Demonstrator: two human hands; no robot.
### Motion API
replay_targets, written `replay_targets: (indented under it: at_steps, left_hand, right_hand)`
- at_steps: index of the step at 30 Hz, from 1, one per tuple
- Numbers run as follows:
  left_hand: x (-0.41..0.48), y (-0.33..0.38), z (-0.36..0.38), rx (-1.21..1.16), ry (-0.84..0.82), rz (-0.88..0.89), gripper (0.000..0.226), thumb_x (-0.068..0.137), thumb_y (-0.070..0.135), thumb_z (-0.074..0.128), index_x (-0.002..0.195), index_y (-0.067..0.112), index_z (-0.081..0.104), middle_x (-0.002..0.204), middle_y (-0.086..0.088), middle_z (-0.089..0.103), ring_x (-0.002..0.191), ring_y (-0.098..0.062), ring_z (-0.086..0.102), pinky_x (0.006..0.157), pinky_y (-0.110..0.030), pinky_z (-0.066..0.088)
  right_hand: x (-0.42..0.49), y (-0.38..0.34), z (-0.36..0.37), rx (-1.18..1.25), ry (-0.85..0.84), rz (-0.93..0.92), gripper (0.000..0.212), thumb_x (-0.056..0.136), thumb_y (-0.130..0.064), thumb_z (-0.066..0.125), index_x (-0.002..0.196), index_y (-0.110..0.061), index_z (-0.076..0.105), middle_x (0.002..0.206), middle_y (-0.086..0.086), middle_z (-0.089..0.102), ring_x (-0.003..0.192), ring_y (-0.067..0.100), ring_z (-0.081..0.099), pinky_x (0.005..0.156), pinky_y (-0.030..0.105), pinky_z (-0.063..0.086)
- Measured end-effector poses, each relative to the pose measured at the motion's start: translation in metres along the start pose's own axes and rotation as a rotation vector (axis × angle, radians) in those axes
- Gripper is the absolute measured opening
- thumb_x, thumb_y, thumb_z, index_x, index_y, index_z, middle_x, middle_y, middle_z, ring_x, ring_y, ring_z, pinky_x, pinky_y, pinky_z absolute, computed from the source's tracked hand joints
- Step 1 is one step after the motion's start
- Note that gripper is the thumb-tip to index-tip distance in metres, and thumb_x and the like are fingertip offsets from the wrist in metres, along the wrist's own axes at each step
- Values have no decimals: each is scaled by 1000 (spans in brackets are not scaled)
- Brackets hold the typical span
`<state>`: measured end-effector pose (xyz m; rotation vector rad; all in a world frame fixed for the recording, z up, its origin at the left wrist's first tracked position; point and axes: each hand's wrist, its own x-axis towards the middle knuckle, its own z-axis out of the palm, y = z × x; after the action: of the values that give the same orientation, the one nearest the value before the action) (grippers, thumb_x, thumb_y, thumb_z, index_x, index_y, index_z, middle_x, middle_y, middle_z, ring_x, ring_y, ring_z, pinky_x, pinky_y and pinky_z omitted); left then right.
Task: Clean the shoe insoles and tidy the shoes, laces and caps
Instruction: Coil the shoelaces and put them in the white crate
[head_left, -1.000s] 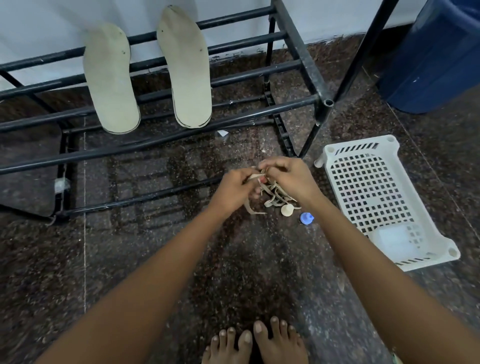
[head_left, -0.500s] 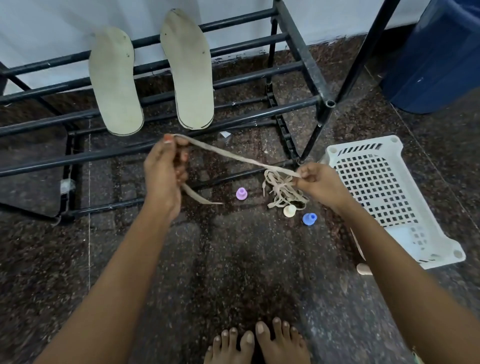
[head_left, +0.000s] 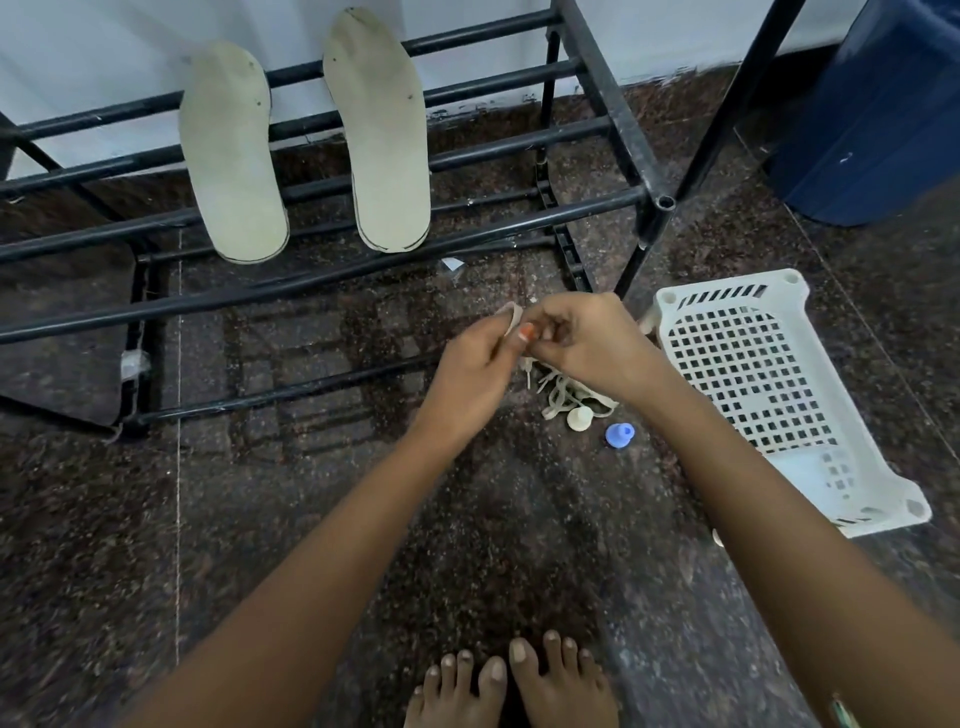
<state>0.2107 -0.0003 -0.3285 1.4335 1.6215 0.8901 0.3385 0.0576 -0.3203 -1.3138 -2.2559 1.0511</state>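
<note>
Beige lace is pinched between left hand and right hand, both curled and touching; its tangle lies on the floor under the right wrist, beside a cream cap and blue cap; white basket just right, rack with two insoles behind; bare floor toward the feet; the right hand's grip is partly hidden.

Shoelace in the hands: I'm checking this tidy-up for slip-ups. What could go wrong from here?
1. The shoelace, pinched by the left hand and right hand, trails into a loose heap on the floor; pulling may knot it.
2. The cream cap sits at that heap's edge, near the blue cap; tugging might scatter them.
</note>
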Motion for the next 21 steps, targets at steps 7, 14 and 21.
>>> replay_targets:
  at_steps: [7,14,21]
  left_hand:
    - [5,-1,-14,189,58,95,25,97,15,47,85,-2,62,59,7,45,48,-3,42,50,-11,33]
    - [3,-29,-37,32,367,-208,30,101,22,36,90,7,59,71,-1,54,56,-1,44,51,-6,35]
    - [3,-24,-14,-192,256,-290,32,101,24,36,76,23,57,90,0,61,65,-6,47,66,-26,39]
  right_hand:
    - [-5,11,-13,87,29,98,12,78,-1,68,82,-12,66,68,7,58,54,4,46,53,14,38]
    - [-16,44,-35,148,142,240,9,78,-1,67,83,-8,67,63,-3,57,49,-3,45,50,8,38]
    - [-17,21,-22,121,39,146,9,78,-10,68,82,-18,68,69,-7,62,56,-6,52,59,9,39]
